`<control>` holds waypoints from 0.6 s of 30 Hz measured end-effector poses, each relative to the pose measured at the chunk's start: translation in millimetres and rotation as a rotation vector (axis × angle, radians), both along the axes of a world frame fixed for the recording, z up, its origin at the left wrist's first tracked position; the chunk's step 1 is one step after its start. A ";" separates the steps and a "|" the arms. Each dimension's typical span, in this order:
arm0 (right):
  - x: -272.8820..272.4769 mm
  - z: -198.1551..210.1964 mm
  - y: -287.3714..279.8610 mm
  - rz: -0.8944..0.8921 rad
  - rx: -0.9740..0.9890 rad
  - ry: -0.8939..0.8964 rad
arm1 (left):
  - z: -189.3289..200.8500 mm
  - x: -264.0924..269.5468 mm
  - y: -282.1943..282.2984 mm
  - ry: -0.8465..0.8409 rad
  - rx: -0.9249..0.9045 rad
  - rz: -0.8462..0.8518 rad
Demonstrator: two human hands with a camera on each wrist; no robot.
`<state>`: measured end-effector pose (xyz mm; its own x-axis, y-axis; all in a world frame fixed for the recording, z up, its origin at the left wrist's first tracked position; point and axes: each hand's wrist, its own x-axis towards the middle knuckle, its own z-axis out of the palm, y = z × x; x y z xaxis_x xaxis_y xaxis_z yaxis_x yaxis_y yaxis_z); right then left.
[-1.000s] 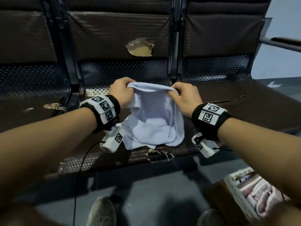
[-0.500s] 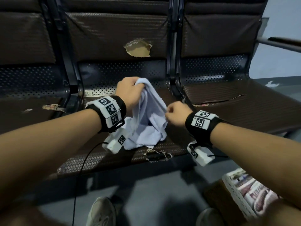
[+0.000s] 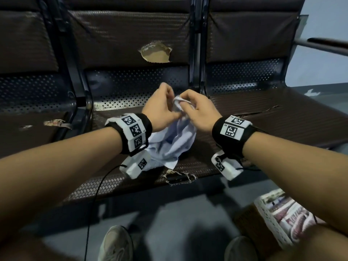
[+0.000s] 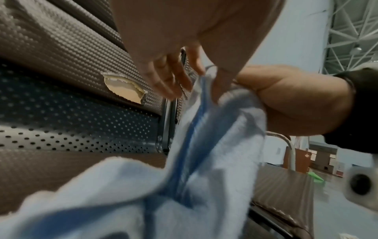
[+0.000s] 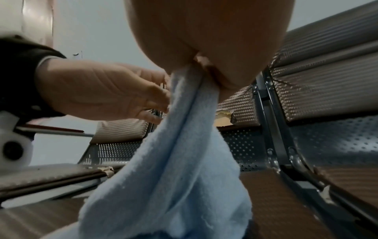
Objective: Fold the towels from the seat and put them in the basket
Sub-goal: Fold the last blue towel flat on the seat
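Note:
A pale blue towel (image 3: pixel 172 143) hangs bunched over the middle brown seat (image 3: pixel 197 162), its lower end resting on the seat. My left hand (image 3: pixel 168 99) and right hand (image 3: pixel 185 103) meet right above it, almost touching each other. Each pinches the towel's gathered top. In the left wrist view the left thumb and fingers (image 4: pixel 174 80) nip a blue-striped edge of the towel (image 4: pixel 206 153). In the right wrist view the towel (image 5: pixel 184 153) drops straight down from the right hand (image 5: pixel 206 67). A white basket (image 3: pixel 263 213) with folded towels inside stands on the floor at the lower right.
The row of brown seats has metal dividers (image 3: pixel 195 53) and a torn hole (image 3: pixel 155 54) in the middle backrest. The seat's front edge is ripped (image 3: pixel 178 177). My shoes (image 3: pixel 116 243) are on the grey floor below. A cable (image 3: pixel 94 204) hangs from my left wrist.
A second ago my hands held the towel's top edge spread apart. The right hand then let go and dropped, and now both hands have come together at the bunched top.

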<state>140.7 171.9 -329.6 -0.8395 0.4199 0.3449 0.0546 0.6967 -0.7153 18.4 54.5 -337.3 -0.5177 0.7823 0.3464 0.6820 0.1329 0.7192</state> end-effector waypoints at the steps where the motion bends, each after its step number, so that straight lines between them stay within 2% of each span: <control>1: 2.7 -0.9 -0.1 0.021 0.014 0.000 | 1.5 -1.1 -0.5 -0.046 -0.025 -0.055; 3: 7.2 -3.5 -2.4 0.040 0.018 0.008 | 0.4 0.1 -0.6 -0.037 -0.122 -0.101; 6: 10.3 -5.6 -0.4 -0.012 -0.039 -0.004 | -0.6 0.5 2.4 0.049 -0.102 0.022; 9: 12.6 -9.0 7.6 -0.078 -0.013 -0.222 | 7.5 -3.7 4.8 0.069 -0.050 0.174; 11: 14.0 -13.5 10.2 -0.104 0.054 -0.376 | 19.2 -8.5 4.3 -0.022 0.021 0.246; 12: 13.9 -13.5 11.0 -0.119 0.039 -0.381 | 26.4 -11.4 3.3 -0.051 0.058 0.260; 14: 11.4 -5.9 12.4 -0.158 -0.041 -0.277 | 40.9 -17.3 -2.7 -0.043 0.052 0.238; 18: -3.9 32.6 10.0 -0.190 -0.139 0.025 | 63.3 -23.6 -13.6 -0.008 -0.088 0.202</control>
